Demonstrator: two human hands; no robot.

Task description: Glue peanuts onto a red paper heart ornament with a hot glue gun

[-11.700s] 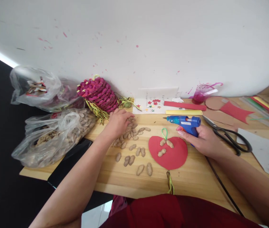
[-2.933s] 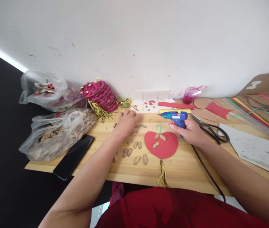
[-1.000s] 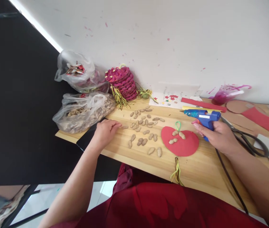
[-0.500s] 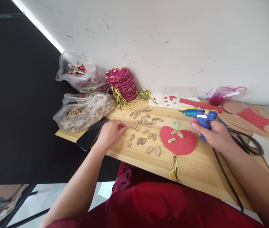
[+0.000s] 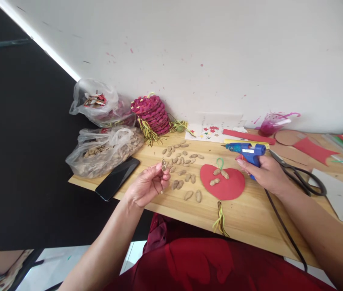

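My left hand [image 5: 147, 186] is turned palm up above the table's front edge and pinches one peanut shell [image 5: 164, 165] between thumb and fingertips. My right hand [image 5: 265, 174] grips the blue glue gun [image 5: 245, 150], which rests on the wooden table [image 5: 250, 218] with its nozzle pointing left. Between the hands lies a red heart-shaped card [image 5: 222, 184] with a green loop on top, three peanut shells stuck on it and a yellow-green tassel [image 5: 219, 220] below. Several loose peanut shells [image 5: 183, 161] are scattered left of the heart.
A plastic bag of peanut shells [image 5: 106, 149] and a black phone [image 5: 117, 184] sit at the left end. Behind are another plastic bag [image 5: 95, 101], a magenta ornament [image 5: 151, 115], a star sticker sheet [image 5: 209, 131], black scissors [image 5: 301, 178], red and yellow strips, and cardboard pieces [image 5: 307, 147].
My left hand reached to the left edge of the scattered shells, picked one up and lifted it, turning palm up. My right hand stayed on the glue gun. The view shifted slightly.
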